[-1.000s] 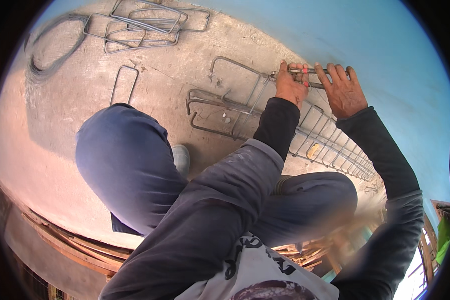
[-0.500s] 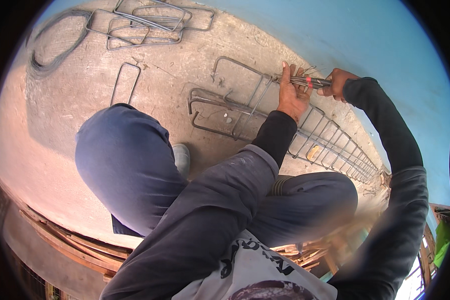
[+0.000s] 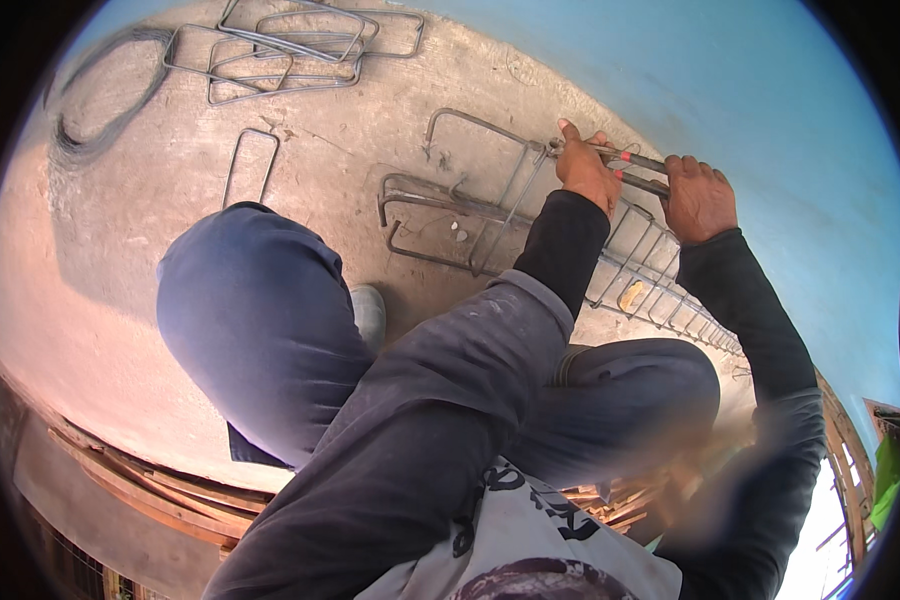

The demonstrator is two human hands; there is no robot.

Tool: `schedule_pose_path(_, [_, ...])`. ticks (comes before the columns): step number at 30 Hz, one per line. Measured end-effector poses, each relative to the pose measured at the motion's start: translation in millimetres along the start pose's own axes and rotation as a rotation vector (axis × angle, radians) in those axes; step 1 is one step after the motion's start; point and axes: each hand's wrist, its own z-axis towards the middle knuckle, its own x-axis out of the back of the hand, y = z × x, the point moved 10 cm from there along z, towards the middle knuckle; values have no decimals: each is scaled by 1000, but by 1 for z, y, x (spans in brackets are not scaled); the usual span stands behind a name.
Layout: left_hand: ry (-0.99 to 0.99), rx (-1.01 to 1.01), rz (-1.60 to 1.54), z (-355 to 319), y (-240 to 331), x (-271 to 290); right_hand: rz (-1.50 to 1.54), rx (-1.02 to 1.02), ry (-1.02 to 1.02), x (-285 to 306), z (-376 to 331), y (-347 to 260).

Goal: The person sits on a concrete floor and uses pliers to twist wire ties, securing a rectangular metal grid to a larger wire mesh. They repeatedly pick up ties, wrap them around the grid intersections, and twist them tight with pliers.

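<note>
My right hand (image 3: 700, 198) is closed round the dark handles of a pair of pincers (image 3: 648, 163) with red bands; the handles stand apart. My left hand (image 3: 590, 175) lies across the front of the tool, fingers curled by it and thumb sticking up, covering much of the neck. The jaw end shows at a corner of a steel rebar cage (image 3: 513, 188), where a stirrup meets a long bar. Thin tie wire (image 3: 625, 147) loops up beside the handles. The cage lies on the concrete floor and runs off to the right, partly behind my right arm.
Several loose rectangular stirrups (image 3: 290, 55) lie at the far left beside a coil of wire (image 3: 65, 135). A single stirrup (image 3: 252, 160) lies past my left knee. A blue wall (image 3: 760, 90) borders the floor at the right. Timber strips (image 3: 150, 490) lie at the lower left.
The pincers' handles have spread apart. My right hand has turned, its back now showing, and its forearm has swung in toward the cage. My left hand's fingers have curled in more.
</note>
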Motion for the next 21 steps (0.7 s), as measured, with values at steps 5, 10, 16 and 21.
schedule_pose_path(5, [-59, -170, 431, -10, 12, 24, 1377, -463, -1247, -84, -45, -4])
schedule_pose_path(10, [-93, -292, 559, -17, 33, 34, 1322, -350, -1154, -78, -32, 0])
schedule_pose_path(16, [-349, -64, 215, -24, 2, 19, 981, -144, -967, -64, 3, 10])
schedule_pose_path(21, [-422, -75, 71, -20, 1, 8, 742, -43, -531, -21, 22, 20])
